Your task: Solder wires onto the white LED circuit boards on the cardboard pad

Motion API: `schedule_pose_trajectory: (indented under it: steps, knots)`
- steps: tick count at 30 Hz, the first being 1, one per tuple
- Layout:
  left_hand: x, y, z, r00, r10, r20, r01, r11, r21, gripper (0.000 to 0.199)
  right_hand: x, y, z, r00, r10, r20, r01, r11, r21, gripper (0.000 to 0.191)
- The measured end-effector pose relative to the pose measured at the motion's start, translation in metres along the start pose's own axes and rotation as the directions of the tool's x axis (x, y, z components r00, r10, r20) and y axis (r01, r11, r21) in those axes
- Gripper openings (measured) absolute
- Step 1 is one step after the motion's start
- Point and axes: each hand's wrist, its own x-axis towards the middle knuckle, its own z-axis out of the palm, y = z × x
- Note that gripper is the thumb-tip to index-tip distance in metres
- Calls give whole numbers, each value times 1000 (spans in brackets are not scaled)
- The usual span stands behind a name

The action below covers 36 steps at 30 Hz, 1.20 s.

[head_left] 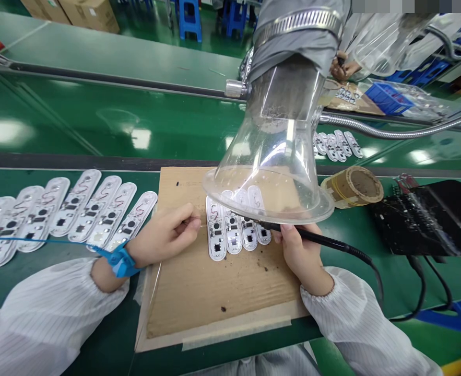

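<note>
My right hand (303, 258) grips a black soldering iron (320, 239), its tip end reaching left over a row of several white oblong circuit boards (216, 237). These lie side by side on a brown cardboard sheet (199, 297). To the left of the row, my left hand (171, 232) is closed in a pinch on a thin solder wire (204, 225) that points at the boards. A blue strap with a cord (122, 261) circles my left wrist. Above the boards hangs a clear fume hood (271, 167), which partly covers their upper ends.
More boards (85, 203) lie in overlapping rows at left, others (335, 145) across the bench. At right are a cardboard tube (361, 185) and a black soldering stand (429, 216) with cables. A person's hands (343, 68) work near a blue bin (387, 98) at the back.
</note>
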Motion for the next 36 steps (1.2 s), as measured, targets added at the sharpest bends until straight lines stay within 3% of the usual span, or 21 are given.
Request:
schedule_pose_trajectory:
  steps: [3,12,36]
  knots:
    - [1,-1,0,1000,-6,8,6,1000,11,20,1,-3,2,998,17,-58,-14,999,47,33]
    - [0,-2,0,997,74,-36,-73,997,41,21,3,-7,-1,1000,13,-2,-13,1000,-17,33]
    - [0,-6,1,990,136,-35,-132,988,81,26,5,-5,-2,998,-1,61,0,1000,16,27]
